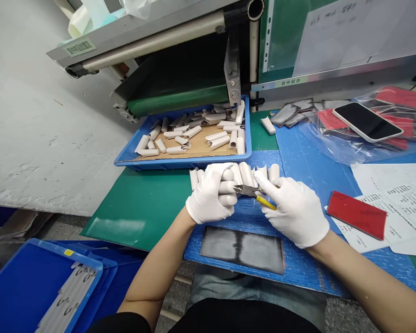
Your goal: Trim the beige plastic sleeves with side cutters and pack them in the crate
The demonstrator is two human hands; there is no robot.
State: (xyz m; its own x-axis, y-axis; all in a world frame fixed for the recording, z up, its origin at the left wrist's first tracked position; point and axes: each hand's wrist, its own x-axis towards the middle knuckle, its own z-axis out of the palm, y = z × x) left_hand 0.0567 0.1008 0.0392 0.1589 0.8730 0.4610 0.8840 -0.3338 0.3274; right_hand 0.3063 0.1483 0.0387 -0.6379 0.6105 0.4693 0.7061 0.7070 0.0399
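Two white-gloved hands: the left hand (208, 196) clenches a white rolled tube (235, 178) (mostly hidden; keep the cut steady), the right hand (294, 210), at three o'clock, grips yellow-handled steel side cutters (265, 202).

Hands (210, 194) (294, 212) — green mat (138, 208) leftward, tray (180, 162) ahead

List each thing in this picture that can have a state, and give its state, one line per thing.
Left hand, white-gloved, fingers curled, beside the cutters' tips
Right hand, white-gloved, gripping the cutters
Yellow-handled side cutters, held in the right hand, tips toward the left hand
Blue tray, lined with cardboard, holding many white rolled pieces
Smartphone, screen dark, lying on a plastic bag
Red card, lying on papers
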